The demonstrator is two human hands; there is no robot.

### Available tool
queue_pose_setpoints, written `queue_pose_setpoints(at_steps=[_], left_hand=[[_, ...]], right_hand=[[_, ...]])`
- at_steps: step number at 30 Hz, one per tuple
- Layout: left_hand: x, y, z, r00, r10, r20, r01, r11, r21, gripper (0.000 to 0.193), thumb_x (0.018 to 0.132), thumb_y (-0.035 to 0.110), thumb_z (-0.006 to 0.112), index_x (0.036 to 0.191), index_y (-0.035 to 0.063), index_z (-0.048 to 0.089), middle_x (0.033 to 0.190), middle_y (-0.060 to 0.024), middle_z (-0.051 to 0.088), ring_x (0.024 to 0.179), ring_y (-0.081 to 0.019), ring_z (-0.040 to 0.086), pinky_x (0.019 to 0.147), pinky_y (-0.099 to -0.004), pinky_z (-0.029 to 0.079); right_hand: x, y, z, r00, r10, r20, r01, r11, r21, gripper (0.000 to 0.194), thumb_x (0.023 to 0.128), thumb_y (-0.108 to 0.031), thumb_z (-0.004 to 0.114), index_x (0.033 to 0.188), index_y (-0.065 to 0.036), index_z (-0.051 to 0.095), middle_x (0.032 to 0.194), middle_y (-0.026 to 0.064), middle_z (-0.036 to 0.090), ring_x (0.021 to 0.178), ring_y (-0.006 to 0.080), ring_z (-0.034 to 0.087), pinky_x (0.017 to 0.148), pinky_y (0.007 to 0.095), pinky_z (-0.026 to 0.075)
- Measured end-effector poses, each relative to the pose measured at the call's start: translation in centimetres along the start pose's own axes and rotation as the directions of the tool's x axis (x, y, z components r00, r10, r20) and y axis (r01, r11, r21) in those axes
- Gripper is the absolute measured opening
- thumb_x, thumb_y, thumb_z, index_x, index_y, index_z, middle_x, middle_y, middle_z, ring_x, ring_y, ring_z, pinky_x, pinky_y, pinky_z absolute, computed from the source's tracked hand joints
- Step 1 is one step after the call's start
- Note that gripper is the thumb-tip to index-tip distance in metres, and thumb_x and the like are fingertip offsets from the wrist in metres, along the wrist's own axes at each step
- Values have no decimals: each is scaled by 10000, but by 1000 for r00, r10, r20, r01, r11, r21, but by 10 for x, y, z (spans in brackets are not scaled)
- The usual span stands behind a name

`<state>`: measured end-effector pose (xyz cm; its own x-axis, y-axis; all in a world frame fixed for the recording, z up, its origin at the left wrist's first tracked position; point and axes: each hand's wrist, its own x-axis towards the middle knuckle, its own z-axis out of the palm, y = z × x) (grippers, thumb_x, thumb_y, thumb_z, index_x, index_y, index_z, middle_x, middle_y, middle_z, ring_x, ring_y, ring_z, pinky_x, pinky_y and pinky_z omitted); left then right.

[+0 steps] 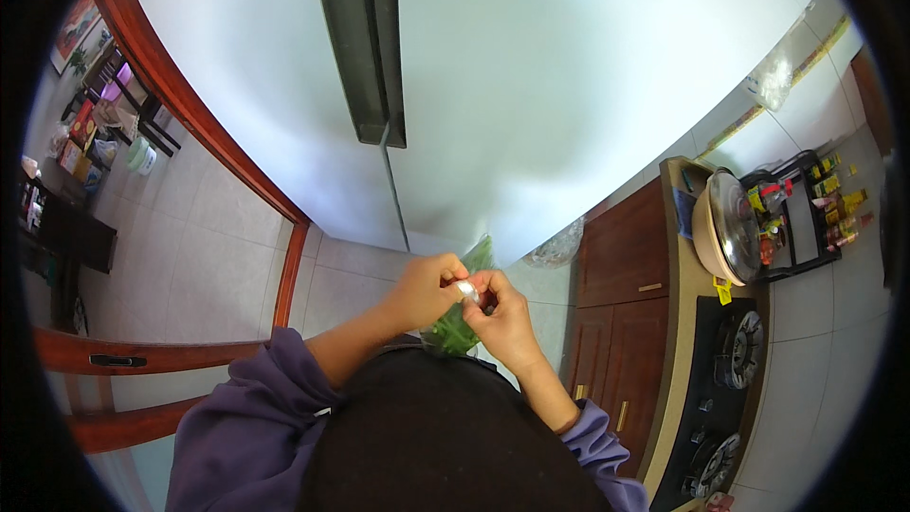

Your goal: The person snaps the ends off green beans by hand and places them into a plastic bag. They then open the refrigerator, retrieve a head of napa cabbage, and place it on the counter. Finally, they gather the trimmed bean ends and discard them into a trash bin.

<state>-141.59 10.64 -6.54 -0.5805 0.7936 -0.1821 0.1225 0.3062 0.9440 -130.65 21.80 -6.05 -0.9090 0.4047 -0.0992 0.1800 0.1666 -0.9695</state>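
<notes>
Close in front of my body hangs a clear plastic bag [455, 331] with green vegetables inside. My left hand [426, 291] pinches the gathered plastic from the left, thumb and forefinger bent inward. From the right, my right hand [503, 309] grips the same bunched part, its fingertips almost meeting those of the left. Between the fingertips shows a whitish, shiny twist [467, 290] of the bag. Both hands partly cover the bag, and a pointed green end sticks up beyond them.
A white refrigerator [498, 85] with a dark handle recess [366, 50] stands right ahead. To the right runs a counter [682, 256] with a lidded pot [729, 227], a spice rack [800, 220] and a gas stove [725, 398]. A red-brown door frame [199, 114] is at left.
</notes>
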Motion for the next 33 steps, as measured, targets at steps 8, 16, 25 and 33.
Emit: queue_pose_setpoints(at_steps=[8, 16, 25, 33], left_hand=[[-11, -28, -12, 888, -346, 303, 448, 800, -400, 210, 801, 168, 625, 887, -20, 589, 753, -45, 594, 656, -88, 558, 575, -217, 453], [-19, -30, -36, 717, -469, 516, 696, 517, -498, 175, 813, 196, 608, 894, 42, 586, 781, -19, 553, 734, -117, 536, 673, -252, 451], [-31, -16, -18, 800, -215, 560, 591, 118, -798, 139, 870, 247, 567, 965, 145, 569, 917, 33, 520, 887, -96, 480, 865, -302, 383], [-26, 10, -22, 844, -158, 513, 532, 123, -838, 121, 897, 261, 523, 891, 145, 558, 809, 55, 474, 771, -62, 447, 819, -279, 376]], right_hand=[[-6, 13, 20, 985, -135, -108, 122, 986, -117, 254, 726, 35, 601, 926, -33, 460, 745, 24, 521, 647, 91, 494, 587, 233, 430], [-2, 4, 25, 978, -204, -45, 202, 979, -37, 125, 736, 22, 610, 835, -28, 554, 777, 71, 532, 712, 185, 545, 634, 278, 455], [2, -14, 22, 933, -270, -237, 209, 945, -252, 87, 740, -21, 655, 807, -38, 602, 751, 62, 532, 673, 185, 520, 600, 269, 431], [8, -30, 15, 956, -242, -166, 174, 923, -344, 124, 701, 6, 653, 801, -15, 583, 754, 85, 539, 700, 222, 538, 600, 282, 434]])
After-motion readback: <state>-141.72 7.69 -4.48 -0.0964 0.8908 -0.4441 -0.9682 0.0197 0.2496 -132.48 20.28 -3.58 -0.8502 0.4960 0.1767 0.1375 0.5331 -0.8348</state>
